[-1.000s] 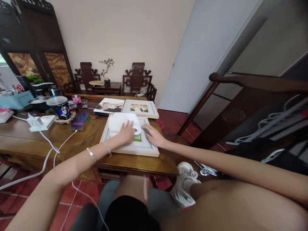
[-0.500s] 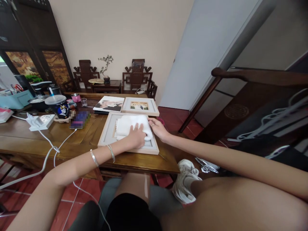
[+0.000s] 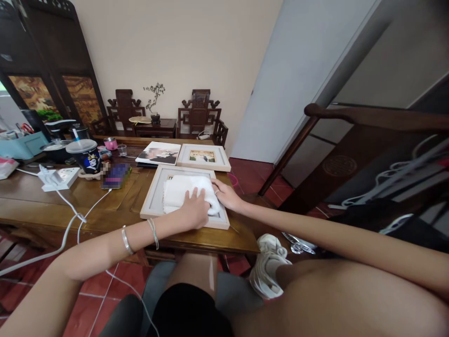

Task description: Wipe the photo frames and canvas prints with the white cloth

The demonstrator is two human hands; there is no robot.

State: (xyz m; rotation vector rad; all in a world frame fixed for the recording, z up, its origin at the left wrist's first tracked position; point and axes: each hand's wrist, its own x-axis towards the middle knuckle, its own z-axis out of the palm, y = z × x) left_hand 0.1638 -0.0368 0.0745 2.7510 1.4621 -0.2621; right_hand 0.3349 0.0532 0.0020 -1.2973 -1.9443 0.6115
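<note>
A pale wooden picture frame [image 3: 151, 202] lies flat near the front edge of the dark wooden table [image 3: 105, 206]. A folded white cloth [image 3: 182, 193] covers its glass. My left hand [image 3: 195, 211] presses flat on the cloth's near right part, with two bracelets on the wrist. My right hand [image 3: 226, 195] rests on the frame's right edge, touching the cloth's side.
A second framed photo [image 3: 203, 157] and a photo print [image 3: 159, 153] lie just beyond. To the left sit a phone [image 3: 115, 175], a lidded cup [image 3: 86, 157], a white power strip [image 3: 58, 178] with trailing cables, and a dark wooden chair arm [image 3: 351, 117] at right.
My left hand slid the cloth from the frame's far side toward its near right part. My right hand shifted along the frame's right edge. The frame moved slightly left.
</note>
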